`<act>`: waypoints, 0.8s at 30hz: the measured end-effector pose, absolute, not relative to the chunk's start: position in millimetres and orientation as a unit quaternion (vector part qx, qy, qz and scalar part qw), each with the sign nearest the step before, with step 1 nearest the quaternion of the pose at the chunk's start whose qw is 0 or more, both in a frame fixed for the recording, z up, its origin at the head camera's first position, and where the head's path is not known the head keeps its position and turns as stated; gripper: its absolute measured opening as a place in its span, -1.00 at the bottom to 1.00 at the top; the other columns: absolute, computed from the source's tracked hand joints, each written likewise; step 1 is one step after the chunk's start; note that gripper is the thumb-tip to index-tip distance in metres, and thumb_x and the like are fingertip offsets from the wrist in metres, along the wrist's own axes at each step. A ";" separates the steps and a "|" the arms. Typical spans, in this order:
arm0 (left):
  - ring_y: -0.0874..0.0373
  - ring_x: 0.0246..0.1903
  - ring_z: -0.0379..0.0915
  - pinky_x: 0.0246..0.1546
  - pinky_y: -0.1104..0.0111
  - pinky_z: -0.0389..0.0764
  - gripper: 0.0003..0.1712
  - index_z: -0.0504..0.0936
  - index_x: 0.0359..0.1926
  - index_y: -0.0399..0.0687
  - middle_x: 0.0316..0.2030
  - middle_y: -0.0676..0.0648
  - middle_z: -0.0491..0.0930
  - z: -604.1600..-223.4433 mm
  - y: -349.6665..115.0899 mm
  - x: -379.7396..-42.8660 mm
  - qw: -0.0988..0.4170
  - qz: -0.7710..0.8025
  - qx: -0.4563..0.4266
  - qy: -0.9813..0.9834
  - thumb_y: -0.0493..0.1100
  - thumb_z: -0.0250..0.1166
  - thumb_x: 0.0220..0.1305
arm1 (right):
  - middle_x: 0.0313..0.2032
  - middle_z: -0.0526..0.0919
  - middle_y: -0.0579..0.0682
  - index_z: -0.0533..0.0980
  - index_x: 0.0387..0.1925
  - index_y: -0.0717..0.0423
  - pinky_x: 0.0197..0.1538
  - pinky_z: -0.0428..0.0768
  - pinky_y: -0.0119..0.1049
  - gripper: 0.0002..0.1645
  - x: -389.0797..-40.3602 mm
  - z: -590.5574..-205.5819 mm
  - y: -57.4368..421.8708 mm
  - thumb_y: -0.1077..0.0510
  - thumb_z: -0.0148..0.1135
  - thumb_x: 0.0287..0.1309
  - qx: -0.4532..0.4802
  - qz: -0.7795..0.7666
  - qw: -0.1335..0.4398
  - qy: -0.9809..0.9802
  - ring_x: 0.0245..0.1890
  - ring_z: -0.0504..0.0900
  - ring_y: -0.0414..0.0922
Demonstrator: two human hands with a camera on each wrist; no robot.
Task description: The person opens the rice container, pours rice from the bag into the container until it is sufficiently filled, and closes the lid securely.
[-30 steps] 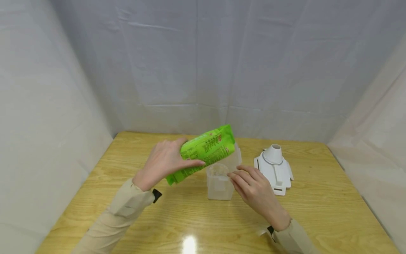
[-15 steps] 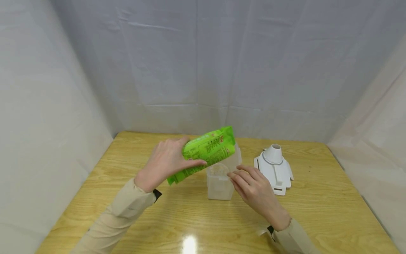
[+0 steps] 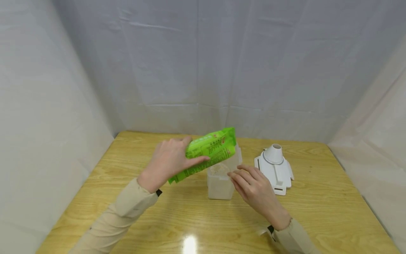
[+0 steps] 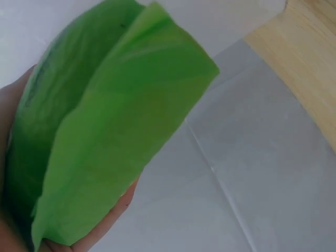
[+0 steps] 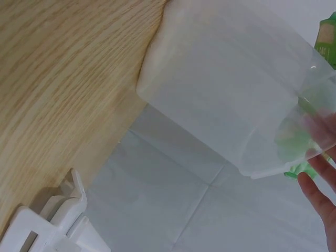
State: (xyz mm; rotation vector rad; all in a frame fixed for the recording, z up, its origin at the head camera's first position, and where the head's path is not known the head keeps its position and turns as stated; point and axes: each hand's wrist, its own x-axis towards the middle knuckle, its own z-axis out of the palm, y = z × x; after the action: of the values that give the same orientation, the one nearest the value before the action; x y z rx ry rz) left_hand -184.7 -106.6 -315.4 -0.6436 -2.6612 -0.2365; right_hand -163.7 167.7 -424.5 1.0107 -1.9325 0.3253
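Observation:
My left hand (image 3: 169, 160) grips a bright green printed bag (image 3: 210, 150) round its middle. The bag slants up to the right, its top end over a translucent plastic container (image 3: 219, 188) standing on the table. Pale grainy stuff (image 3: 219, 170) shows inside the container. Seen from the left wrist, the bag's smooth green end (image 4: 121, 131) fills much of the view, with fingers behind it. My right hand (image 3: 253, 188) holds the container's rim at its right side with bent fingertips. In the right wrist view, fingers (image 5: 317, 194) lie at the container's clear rim (image 5: 252, 176).
To the right of the container lies a flat white plastic piece (image 3: 274, 173) with a cone-shaped spout (image 3: 274, 154). The wooden table (image 3: 326, 204) is walled by pale sheeting (image 3: 196, 70) at the back and both sides.
My left hand and the green bag have shifted slightly right, and the bag's top end has dipped a little. More pale stuff shows in the container. The right hand stays put.

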 end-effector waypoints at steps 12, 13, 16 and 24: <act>0.32 -0.77 -0.10 -0.79 0.49 0.00 -0.30 0.61 -0.32 -0.15 -0.76 0.16 -0.01 -318.2 -101.1 -185.4 0.291 -0.037 -0.263 -0.919 0.45 0.34 0.14 | -0.20 0.75 0.02 0.70 -0.09 0.14 -0.13 0.66 -0.12 -0.63 -163.5 -425.2 168.5 0.06 0.02 0.55 0.406 0.128 0.450 -0.785 -0.06 0.68 0.04; 0.32 -0.77 -0.11 -0.79 0.49 -0.01 -0.30 0.60 -0.32 -0.14 -0.76 0.16 -0.01 -318.0 -100.5 -185.2 0.291 -0.035 -0.264 -0.919 0.46 0.34 0.14 | -0.20 0.75 0.01 0.70 -0.09 0.14 -0.13 0.66 -0.12 -0.63 -163.3 -425.2 168.7 0.06 0.02 0.55 0.405 0.127 0.450 -0.786 -0.06 0.68 0.04; 0.32 -0.77 -0.10 -0.79 0.49 -0.01 -0.29 0.60 -0.33 -0.14 -0.76 0.15 -0.01 -318.4 -99.3 -184.9 0.292 -0.031 -0.267 -0.918 0.47 0.34 0.14 | -0.20 0.75 0.01 0.70 -0.09 0.13 -0.12 0.66 -0.12 -0.63 -162.7 -425.2 169.0 0.06 0.01 0.55 0.404 0.127 0.448 -0.787 -0.05 0.68 0.04; 0.31 -0.77 -0.09 -0.81 0.49 -0.01 -0.32 0.55 -0.40 -0.11 -0.75 0.15 0.01 -320.3 -98.7 -185.7 0.315 -0.028 -0.273 -0.909 0.45 0.35 0.13 | -0.21 0.75 0.01 0.70 -0.09 0.14 -0.12 0.66 -0.12 -0.63 -162.6 -424.4 168.8 0.06 0.00 0.56 0.402 0.126 0.448 -0.789 -0.05 0.68 0.04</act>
State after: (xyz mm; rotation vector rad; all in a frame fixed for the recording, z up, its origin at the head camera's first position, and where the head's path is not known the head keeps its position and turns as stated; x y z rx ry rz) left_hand -185.7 -98.7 -320.3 -0.7192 -2.3947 -0.0732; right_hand -162.6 168.8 -424.4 0.9962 -1.9520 0.3115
